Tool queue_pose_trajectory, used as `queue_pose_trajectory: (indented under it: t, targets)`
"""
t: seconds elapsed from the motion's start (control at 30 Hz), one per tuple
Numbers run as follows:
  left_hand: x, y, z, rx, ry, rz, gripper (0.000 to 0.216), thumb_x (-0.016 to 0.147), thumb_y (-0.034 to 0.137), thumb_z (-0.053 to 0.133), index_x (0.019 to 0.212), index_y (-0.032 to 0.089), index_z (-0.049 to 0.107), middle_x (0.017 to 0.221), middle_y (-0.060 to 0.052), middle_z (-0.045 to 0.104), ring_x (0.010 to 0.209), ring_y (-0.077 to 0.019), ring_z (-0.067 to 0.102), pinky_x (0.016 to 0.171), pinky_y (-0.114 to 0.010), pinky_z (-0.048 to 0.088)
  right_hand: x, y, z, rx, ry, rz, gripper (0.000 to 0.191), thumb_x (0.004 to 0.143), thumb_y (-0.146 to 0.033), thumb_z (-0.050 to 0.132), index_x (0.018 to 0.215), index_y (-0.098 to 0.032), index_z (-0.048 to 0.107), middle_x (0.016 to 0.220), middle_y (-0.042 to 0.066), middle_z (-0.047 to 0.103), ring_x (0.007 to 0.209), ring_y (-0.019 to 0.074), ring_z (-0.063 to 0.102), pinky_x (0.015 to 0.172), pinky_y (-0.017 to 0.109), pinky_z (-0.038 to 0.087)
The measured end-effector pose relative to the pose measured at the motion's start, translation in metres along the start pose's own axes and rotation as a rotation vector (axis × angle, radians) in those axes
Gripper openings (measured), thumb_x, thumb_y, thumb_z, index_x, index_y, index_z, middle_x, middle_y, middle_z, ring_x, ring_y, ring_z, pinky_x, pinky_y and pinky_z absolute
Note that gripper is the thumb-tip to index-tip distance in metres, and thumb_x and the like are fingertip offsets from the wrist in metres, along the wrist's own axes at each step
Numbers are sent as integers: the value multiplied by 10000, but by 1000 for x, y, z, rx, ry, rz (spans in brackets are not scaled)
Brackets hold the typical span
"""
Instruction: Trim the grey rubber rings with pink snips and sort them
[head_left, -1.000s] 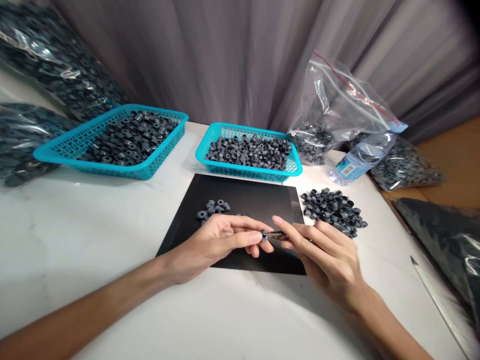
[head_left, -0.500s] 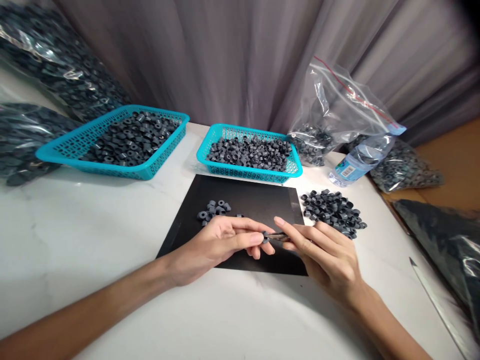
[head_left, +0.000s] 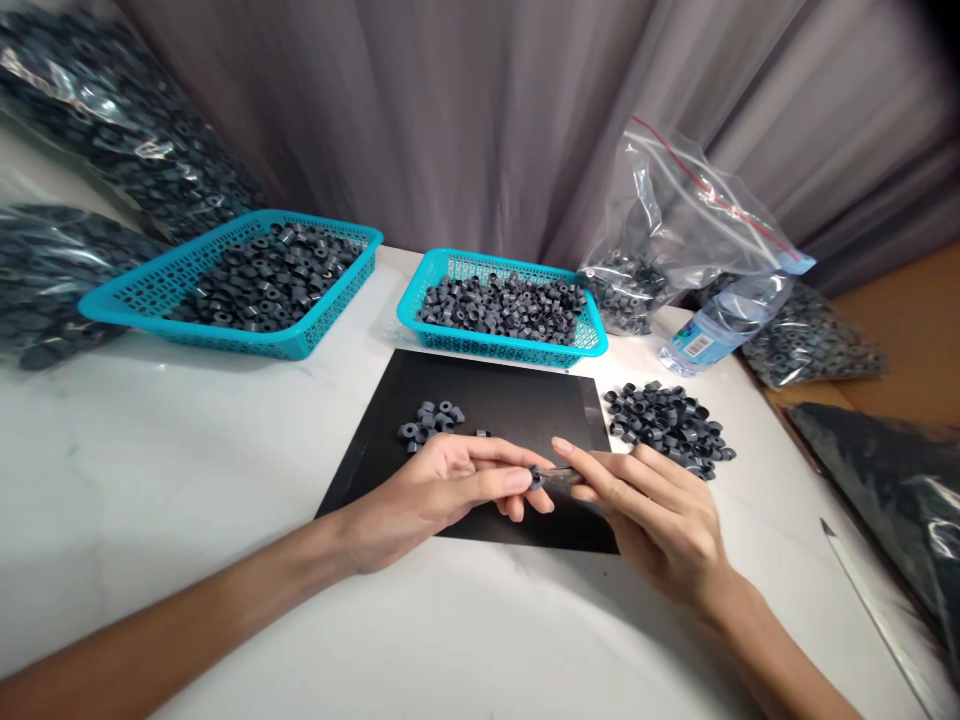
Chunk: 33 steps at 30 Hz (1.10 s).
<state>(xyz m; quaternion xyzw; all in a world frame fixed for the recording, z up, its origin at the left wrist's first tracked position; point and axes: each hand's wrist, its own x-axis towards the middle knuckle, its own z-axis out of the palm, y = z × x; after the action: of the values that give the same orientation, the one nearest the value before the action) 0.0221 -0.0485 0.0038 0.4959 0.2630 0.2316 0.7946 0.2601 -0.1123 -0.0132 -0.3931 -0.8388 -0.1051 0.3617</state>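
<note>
My left hand (head_left: pixel 450 490) pinches a small grey rubber ring (head_left: pixel 535 476) between thumb and fingers, low over a black mat (head_left: pixel 495 395). My right hand (head_left: pixel 652 510) grips a thin metal tool (head_left: pixel 561 476) whose tip meets that ring. A small cluster of grey rings (head_left: pixel 430 420) lies on the mat just beyond my left hand. A bigger loose pile of grey rings (head_left: pixel 667 425) sits on the white table (head_left: pixel 187 480) to the right of the mat.
Two turquoise baskets (head_left: pixel 232 340) (head_left: pixel 501 345) of grey rings stand behind the mat. A clear zip bag (head_left: pixel 675 230), a water bottle (head_left: pixel 712 325) and more bags of rings (head_left: pixel 810 340) lie right; dark bags (head_left: pixel 90 150) left. A blade (head_left: pixel 877 620) lies at the right edge.
Both hands stay together on the ring and tool, with only a slight shift of the view; nothing was picked up or put down.
</note>
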Motion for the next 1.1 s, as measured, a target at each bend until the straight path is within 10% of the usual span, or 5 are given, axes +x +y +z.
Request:
queue_pose_trajectory:
  t: [1.1]
  targets:
    - [0,0,-1,1,0,-10,211,917,271,749,1108,196,798,975,-71,815,787,-109,659,806,-236,496,4,3,-2,-54,24,-36,608,1015,-114,584,1582,-251,415,948,56,784,626,141,512,626,273,455]
